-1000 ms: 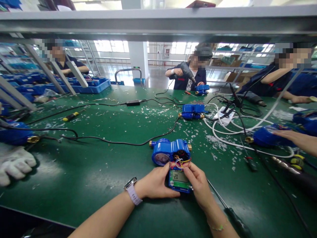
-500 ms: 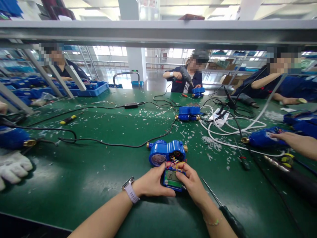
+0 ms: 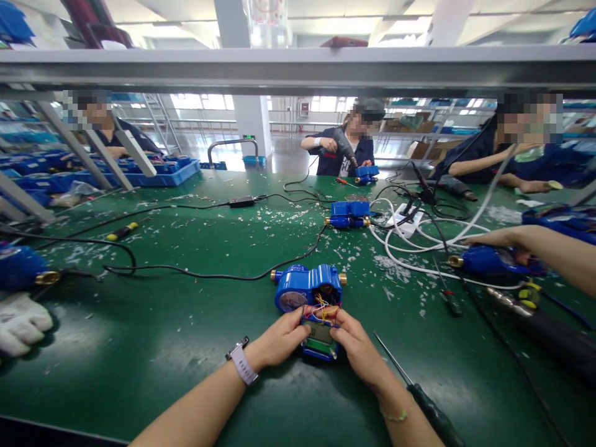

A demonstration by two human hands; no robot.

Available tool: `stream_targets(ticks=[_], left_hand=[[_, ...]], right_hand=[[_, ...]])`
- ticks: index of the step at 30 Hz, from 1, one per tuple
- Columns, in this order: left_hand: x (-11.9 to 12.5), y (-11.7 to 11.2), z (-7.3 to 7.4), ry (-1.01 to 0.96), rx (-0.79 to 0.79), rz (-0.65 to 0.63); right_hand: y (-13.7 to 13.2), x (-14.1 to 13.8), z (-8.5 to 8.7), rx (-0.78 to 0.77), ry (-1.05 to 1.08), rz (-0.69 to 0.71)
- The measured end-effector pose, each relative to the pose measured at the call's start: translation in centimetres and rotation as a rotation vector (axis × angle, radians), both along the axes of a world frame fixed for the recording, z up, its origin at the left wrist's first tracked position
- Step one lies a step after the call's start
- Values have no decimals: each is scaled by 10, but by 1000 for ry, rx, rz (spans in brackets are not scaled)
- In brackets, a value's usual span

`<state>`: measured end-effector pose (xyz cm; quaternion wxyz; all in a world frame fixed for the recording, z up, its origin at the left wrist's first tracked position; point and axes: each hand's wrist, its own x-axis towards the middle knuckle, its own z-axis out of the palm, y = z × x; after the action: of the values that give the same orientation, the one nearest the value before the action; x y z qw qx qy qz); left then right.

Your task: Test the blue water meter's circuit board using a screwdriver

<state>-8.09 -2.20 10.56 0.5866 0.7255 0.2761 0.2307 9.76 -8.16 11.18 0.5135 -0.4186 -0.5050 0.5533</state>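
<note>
The left hand and right hand, fingers curled, are gripping the 2 sides of the blue-framed rectangular display module beside the blue brass-ended meter; the left thumb is now resting higher.

Head-worn view, facing forward, tilted down, green bench near

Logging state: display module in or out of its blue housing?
Out: left hand and right hand hold display module in front of blue housing, wires between.
</note>
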Motion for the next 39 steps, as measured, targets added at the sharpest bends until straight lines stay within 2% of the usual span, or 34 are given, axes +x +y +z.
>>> stream_targets(ticks=[7, 15, 20, 27, 33, 39], left_hand=[[2, -1, 1, -14, 21, 39], [0, 1, 3, 29, 73, 59], [0, 3, 1, 26, 69, 43], [0, 1, -1, -60, -23, -37], [3, -3, 1, -122, -108, 10], [4, -5, 5, -223, -197, 46]], right_hand=[[-1, -2, 0, 2, 4, 55], [2, -2, -9, 16, -11, 19], [1, -3, -9, -5, -12, 10], [2, -3, -7, -50, -2, -49], [1, 2, -6, -104, 73, -87], [0, 6, -8, -136, 188, -36]])
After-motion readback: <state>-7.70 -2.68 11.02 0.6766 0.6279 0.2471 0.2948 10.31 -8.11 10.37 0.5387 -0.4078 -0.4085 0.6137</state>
